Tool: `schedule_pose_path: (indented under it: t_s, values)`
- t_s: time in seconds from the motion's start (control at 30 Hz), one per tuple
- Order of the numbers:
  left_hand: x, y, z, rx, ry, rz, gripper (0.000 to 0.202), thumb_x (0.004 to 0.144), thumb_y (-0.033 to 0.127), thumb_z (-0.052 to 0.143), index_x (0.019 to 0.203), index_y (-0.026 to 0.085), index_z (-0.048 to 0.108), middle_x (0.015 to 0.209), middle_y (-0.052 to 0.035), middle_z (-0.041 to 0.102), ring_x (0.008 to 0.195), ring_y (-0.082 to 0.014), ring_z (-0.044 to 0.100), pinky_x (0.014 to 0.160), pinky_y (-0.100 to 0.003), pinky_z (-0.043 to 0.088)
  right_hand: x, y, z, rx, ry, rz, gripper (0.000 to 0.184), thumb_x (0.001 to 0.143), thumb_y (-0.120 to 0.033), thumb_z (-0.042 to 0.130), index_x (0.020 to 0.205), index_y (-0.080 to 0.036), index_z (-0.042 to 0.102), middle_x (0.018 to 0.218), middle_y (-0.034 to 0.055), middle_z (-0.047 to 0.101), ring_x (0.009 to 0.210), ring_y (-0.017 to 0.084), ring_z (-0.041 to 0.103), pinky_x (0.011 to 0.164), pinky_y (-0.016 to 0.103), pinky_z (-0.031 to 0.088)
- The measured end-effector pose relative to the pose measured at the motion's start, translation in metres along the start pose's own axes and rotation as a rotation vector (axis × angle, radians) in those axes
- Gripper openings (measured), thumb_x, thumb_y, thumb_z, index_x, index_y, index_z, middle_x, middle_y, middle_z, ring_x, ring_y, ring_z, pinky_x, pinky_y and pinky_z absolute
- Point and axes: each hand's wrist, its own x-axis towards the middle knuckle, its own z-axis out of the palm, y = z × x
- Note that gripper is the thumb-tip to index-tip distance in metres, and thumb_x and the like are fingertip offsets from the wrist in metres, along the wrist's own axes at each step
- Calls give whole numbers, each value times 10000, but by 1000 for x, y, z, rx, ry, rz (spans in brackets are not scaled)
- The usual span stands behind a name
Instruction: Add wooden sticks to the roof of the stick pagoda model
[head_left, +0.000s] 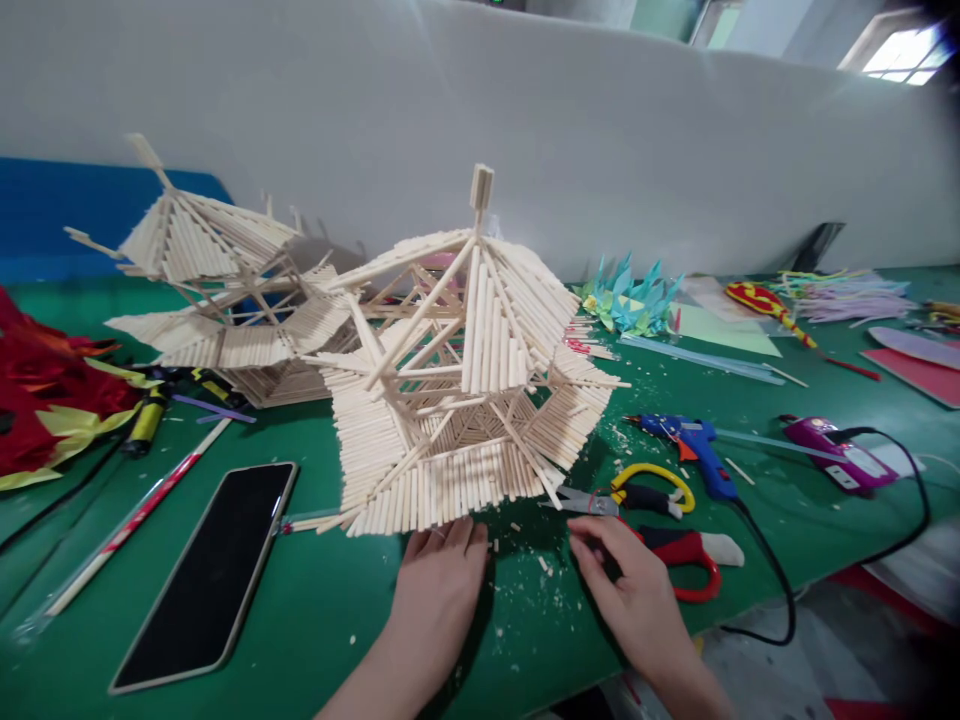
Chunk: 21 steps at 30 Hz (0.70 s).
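A two-tier pavilion model of pale wooden sticks (pixel 457 380) stands on the green table (pixel 330 610), tilted toward me. My left hand (pixel 439 590) lies flat on the table, fingers stretched out, tips touching the model's lower front edge. My right hand (pixel 626 585) rests to the right with fingers loosely curled, holding nothing that I can see, close to the yellow-handled cutters (pixel 637 492) and red-handled scissors (pixel 686 560). Wood chips litter the table between my hands.
A second stick model (pixel 217 290) stands behind left. A black phone (pixel 214 570) and a wrapped stick (pixel 127 530) lie left. A blue glue gun (pixel 694 445) with black cable, a purple glue gun (pixel 836 455), teal paper pieces (pixel 630 300) and red-yellow paper (pixel 45 390) lie around.
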Motion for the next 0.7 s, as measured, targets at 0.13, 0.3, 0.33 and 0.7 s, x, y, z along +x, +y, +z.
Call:
schedule_pose_path:
  t_s: [0.13, 0.3, 0.33, 0.7]
  values:
    - [3, -2, -3, 30, -62, -2, 215, 752, 47, 496, 685, 175, 655, 741, -71, 678, 721, -263, 641, 648, -393, 483, 7, -14, 5, -42, -76, -88, 147, 838, -205, 472, 900, -202, 605, 906, 46, 637, 875, 175, 570, 782, 290, 447]
    - [-1, -7, -1, 64, -63, -34, 258, 798, 84, 441, 683, 173, 653, 733, -76, 684, 686, -255, 653, 640, -389, 485, 11, -25, 6, -124, -212, -138, 167, 814, -143, 497, 878, -218, 632, 840, 36, 634, 812, 184, 568, 716, 298, 458]
    - [-2, -8, 0, 71, -53, -41, 262, 802, 90, 436, 677, 171, 652, 724, -77, 686, 676, -257, 656, 635, -393, 488, 12, -26, 8, -141, -227, -153, 173, 812, -146, 503, 886, -226, 638, 839, 36, 635, 808, 186, 568, 711, 298, 457]
    - [-10, -24, 32, 171, 186, -40, 272, 712, 10, 493, 802, 179, 686, 727, -92, 733, 622, -242, 673, 572, -355, 517, 30, -24, 58, -349, -144, -383, 177, 658, -143, 665, 766, -283, 652, 770, -19, 661, 745, 177, 600, 650, 246, 449]
